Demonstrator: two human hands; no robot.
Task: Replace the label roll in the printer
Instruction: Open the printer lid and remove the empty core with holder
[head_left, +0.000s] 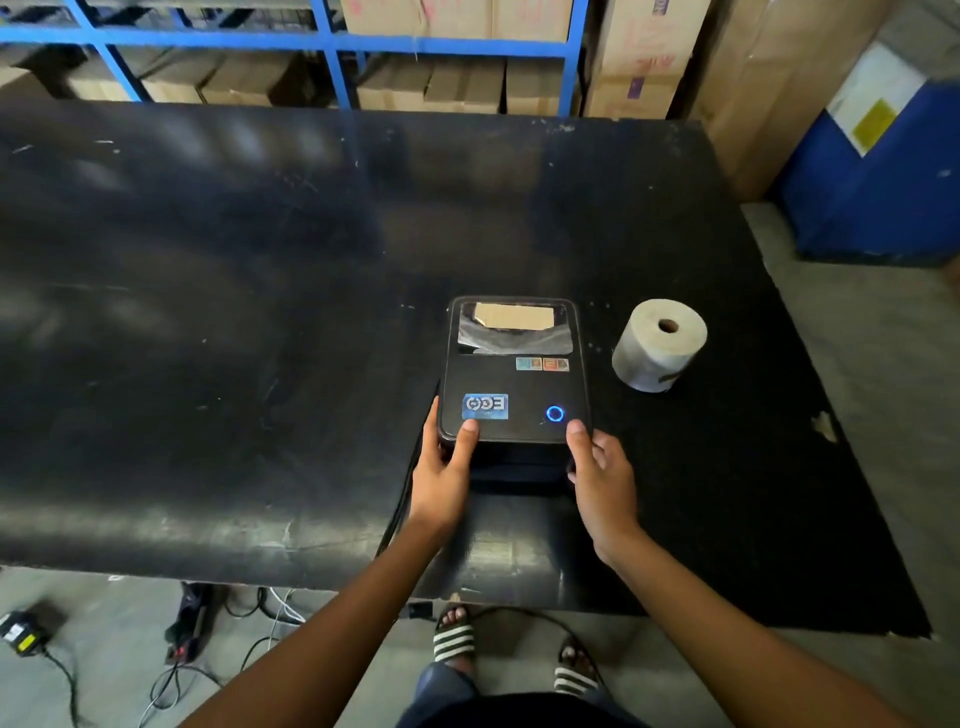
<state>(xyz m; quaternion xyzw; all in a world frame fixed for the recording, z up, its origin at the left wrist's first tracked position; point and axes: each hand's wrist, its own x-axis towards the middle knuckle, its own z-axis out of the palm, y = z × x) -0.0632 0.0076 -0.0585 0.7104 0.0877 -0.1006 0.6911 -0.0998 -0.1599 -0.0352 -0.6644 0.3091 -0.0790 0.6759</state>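
Observation:
A black label printer sits on the black table, lid down, with a lit blue ring button and a blue sticker on top. Through its clear window a brown cardboard core shows. My left hand grips the printer's near left corner, thumb on the lid. My right hand grips the near right corner, thumb on top. A white label roll stands on end to the right of the printer, apart from it.
A black cable runs from the printer's left side off the table's front edge. Blue shelving with cardboard boxes stands behind the table. A blue box stands at the right. Cables and a power strip lie on the floor.

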